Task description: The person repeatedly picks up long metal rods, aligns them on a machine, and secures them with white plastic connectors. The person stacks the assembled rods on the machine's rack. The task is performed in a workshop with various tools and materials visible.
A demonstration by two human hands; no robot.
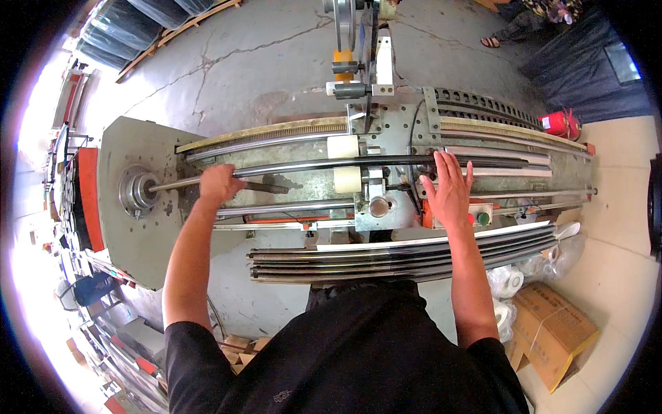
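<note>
A long black tube (296,165) lies lengthwise over the grey machine, in line with a thinner metal shaft (172,183) that comes out of the round chuck (140,191). My left hand (219,185) is closed where shaft and tube meet. A short dark bar (267,187) sticks out of it to the right; its gripped end is hidden. My right hand (448,186) is open, fingers stretched, over the right part of the tube; whether its palm touches is hidden. White rollers (347,179) sit beneath the tube at the carriage (396,217).
Several dark tubes (386,259) lie along the near side. Red and green buttons (483,218) sit right of the carriage. An overhead arm with rollers (352,90) reaches in from the far side. A cardboard box (552,334) and a red extinguisher (562,125) stand at the right.
</note>
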